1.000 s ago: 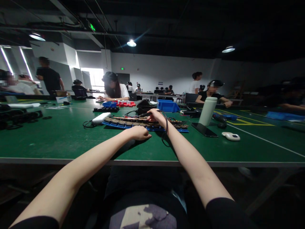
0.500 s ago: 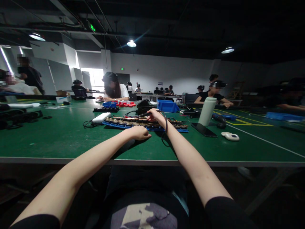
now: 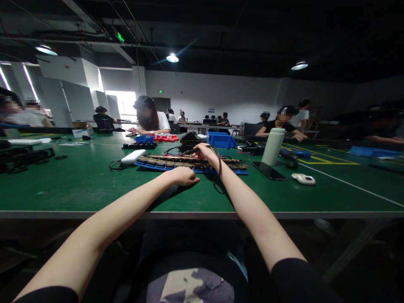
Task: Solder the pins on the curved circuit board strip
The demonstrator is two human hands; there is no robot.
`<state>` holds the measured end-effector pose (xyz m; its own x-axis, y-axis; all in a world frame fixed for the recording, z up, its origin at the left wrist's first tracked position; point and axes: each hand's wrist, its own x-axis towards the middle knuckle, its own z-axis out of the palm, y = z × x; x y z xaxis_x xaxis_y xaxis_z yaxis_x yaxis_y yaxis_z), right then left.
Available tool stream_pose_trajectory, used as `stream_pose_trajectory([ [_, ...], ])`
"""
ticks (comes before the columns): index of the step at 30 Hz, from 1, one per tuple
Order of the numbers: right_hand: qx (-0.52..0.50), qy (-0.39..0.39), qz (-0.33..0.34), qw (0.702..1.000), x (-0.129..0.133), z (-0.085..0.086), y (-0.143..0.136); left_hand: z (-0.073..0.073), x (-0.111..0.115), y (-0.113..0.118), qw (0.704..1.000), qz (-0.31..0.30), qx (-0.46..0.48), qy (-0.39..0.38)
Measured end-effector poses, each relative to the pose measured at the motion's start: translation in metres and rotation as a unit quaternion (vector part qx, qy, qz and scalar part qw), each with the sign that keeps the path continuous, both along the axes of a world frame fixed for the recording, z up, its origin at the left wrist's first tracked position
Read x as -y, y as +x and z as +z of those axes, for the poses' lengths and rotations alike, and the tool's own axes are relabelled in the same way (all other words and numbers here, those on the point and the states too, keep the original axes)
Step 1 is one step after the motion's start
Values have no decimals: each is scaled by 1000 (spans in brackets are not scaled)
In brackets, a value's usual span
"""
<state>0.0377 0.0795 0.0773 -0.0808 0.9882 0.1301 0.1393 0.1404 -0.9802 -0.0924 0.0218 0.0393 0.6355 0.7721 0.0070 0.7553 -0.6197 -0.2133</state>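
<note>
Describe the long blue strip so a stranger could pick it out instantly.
On the green table, find the left hand; the long blue strip runs crosswise just beyond it. Unlike the deeper blue bin farther back, it is low and narrow, with tan lines running along its length.

Indoors, dimly lit: three round white lamps (image 3: 172,58) hang lit beneath a dark ceiling (image 3: 284,25). A long, plain white wall (image 3: 195,90) closes the far side; towards the left are a bright rectangular opening (image 3: 126,104) and tall grey panels (image 3: 77,99). A broad green surface (image 3: 78,189) spans the foreground.
</note>
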Motion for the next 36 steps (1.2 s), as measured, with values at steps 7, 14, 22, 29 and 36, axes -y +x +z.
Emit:
stream_pose_trajectory([
  [7,-58,20,-7,998,-2,0,-1,0,-1,-2,1000,4,-3,-1],
  [14,-65,27,-11,997,-1,2,-1,1,0,-2,1000,0,-12,0],
  [22,-38,17,2,999,-3,-1,-1,4,4,0,1000,5,-16,-1],
  [29,-23,23,6,999,-3,0,-1,2,2,0,1000,2,-5,-4],
  [36,-48,28,8,998,-5,-1,0,1,2,-1,1000,-1,7,-8],
])
